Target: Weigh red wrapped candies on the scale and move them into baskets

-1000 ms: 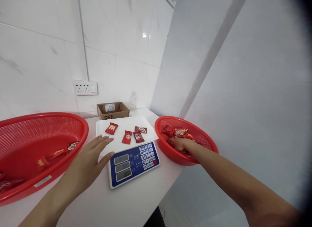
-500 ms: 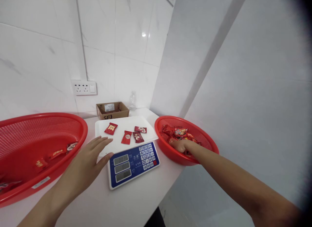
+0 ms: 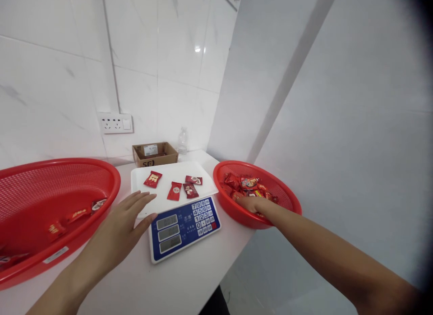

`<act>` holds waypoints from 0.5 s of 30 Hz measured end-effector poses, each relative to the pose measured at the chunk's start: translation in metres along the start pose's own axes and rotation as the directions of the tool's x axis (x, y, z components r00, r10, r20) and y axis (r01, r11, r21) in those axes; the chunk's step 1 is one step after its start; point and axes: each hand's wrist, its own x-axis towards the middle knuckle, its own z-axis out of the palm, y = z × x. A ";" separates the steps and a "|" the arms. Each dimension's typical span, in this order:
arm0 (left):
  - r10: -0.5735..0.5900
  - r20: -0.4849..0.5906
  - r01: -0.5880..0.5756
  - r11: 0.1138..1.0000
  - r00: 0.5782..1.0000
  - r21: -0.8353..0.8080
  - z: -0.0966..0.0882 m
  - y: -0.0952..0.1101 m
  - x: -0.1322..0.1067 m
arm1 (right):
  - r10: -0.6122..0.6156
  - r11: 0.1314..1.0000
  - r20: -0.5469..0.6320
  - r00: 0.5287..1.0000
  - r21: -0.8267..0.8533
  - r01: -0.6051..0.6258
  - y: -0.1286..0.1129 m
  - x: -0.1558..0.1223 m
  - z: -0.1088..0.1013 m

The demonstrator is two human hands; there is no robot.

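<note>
My left hand (image 3: 130, 218) hovers at the left edge of the digital scale (image 3: 185, 229), palm down with its fingers stretched apart and nothing in them. On the scale's white pan (image 3: 162, 201) lie several red-wrapped candies (image 3: 174, 191), one of them apart from the others on the left. My right hand (image 3: 252, 204) reaches down into the right-hand red basket (image 3: 287, 195), among red snack packets (image 3: 249, 183). Its fingertips are hidden by the hand itself and the packets, so whether it grips one does not show.
A larger red basket (image 3: 113, 182) with several red packets stands at the left. Behind the scale are an open cardboard box (image 3: 158, 160) and a clear plastic bottle (image 3: 182, 141). A wall socket (image 3: 116, 123) is above them. The grey wall rises close on the right.
My right hand has shifted slightly within the right basket, its fingers deeper among the packets. My left hand has stayed in place, and the candies on the pan lie as before.
</note>
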 end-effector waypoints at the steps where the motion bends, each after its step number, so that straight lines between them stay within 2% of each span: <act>1: -0.002 0.001 0.002 1.000 1.000 -0.001 0.000 0.000 0.000 | -0.010 1.000 0.010 1.000 0.003 0.010 -0.001 0.000 0.000; 4: -0.002 0.001 0.002 1.000 1.000 -0.004 0.000 0.000 0.000 | -0.037 0.999 0.093 0.995 0.012 0.036 -0.003 -0.002 -0.005; 8: -0.001 0.011 0.001 1.000 1.000 0.004 0.000 -0.001 0.001 | -0.022 1.000 0.106 0.994 -0.004 0.023 0.001 -0.002 -0.019; 10: -0.004 0.018 0.004 1.000 1.000 0.002 0.000 -0.001 0.001 | -0.008 1.000 0.079 0.997 -0.027 0.010 0.004 0.000 -0.029; 15: -0.009 0.010 0.009 1.000 1.000 -0.004 0.000 0.000 0.001 | 0.003 0.997 -0.083 0.997 -0.074 -0.009 0.004 0.008 -0.052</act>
